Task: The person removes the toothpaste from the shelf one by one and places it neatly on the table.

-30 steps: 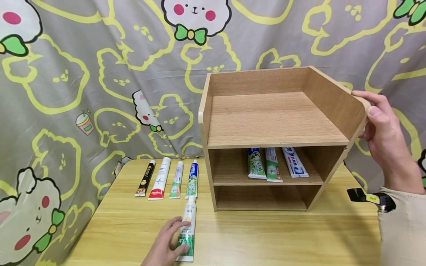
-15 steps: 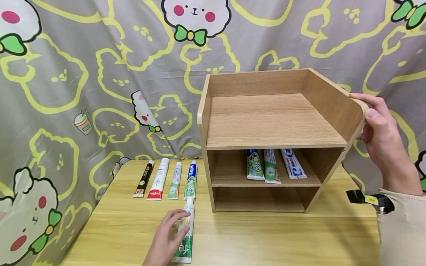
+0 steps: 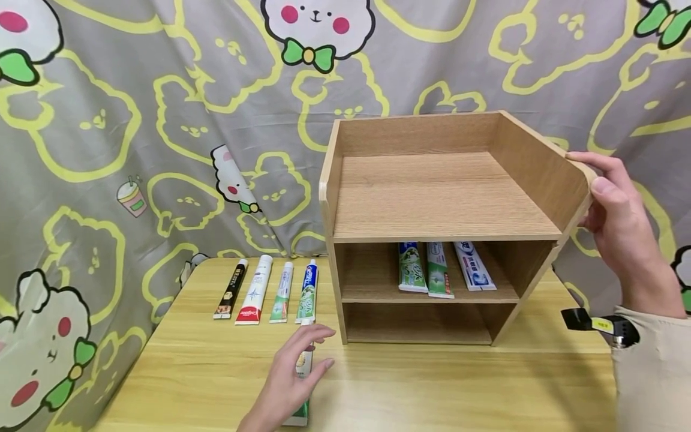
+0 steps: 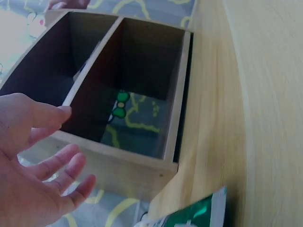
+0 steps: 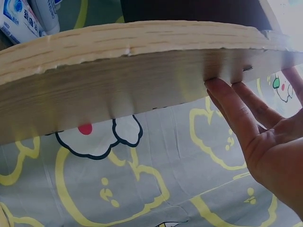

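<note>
Thumb and fingers parted, the left hand [image 3: 283, 377] is over a green-and-white tube [image 3: 304, 364] on the table [image 3: 432, 390], hiding part of it. The right hand [image 3: 621, 225] grips the right upper corner of a wooden shelf unit [image 3: 432, 198]. Beyond the tube lie four others [image 3: 308, 291] in a row, left of the unit, whose top board hides the far ends of three shelved tubes [image 3: 440, 270]. A patterned curtain [image 3: 421, 66] hangs behind.

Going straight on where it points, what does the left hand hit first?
The left hand would probably meet the wooden shelf near its lower left front corner; depth is unclear.
</note>
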A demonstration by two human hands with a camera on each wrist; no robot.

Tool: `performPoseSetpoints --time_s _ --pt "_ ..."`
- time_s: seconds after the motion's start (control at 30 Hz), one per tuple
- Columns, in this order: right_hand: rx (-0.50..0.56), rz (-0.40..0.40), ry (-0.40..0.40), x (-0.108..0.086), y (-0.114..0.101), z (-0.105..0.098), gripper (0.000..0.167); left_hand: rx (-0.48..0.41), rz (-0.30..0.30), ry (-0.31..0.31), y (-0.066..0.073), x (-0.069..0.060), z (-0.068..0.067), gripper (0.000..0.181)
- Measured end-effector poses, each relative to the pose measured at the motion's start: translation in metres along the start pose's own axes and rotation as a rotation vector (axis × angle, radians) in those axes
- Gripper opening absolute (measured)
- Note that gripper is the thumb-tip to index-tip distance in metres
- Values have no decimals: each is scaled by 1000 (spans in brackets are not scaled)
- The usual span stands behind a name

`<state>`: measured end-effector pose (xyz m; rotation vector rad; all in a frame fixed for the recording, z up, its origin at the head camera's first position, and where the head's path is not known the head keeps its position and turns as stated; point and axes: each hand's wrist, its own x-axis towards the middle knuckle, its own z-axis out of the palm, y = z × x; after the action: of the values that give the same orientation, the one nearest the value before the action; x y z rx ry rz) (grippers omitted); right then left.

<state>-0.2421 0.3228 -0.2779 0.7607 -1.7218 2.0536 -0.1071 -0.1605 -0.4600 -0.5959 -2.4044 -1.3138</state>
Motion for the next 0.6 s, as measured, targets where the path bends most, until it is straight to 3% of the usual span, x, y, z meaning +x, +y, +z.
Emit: performPoseSetpoints --time_s 0.2,0.43,0.6 --pt "13 3 -20 3 2 -1 42 -89 39 44 7 7 4 45" --pt "-24 -9 8 2 -2 0 41 -160 195 110 18 21 10 42" --pt "-68 6 26 3 -4 3 39 -184 241 105 28 30 16 42"
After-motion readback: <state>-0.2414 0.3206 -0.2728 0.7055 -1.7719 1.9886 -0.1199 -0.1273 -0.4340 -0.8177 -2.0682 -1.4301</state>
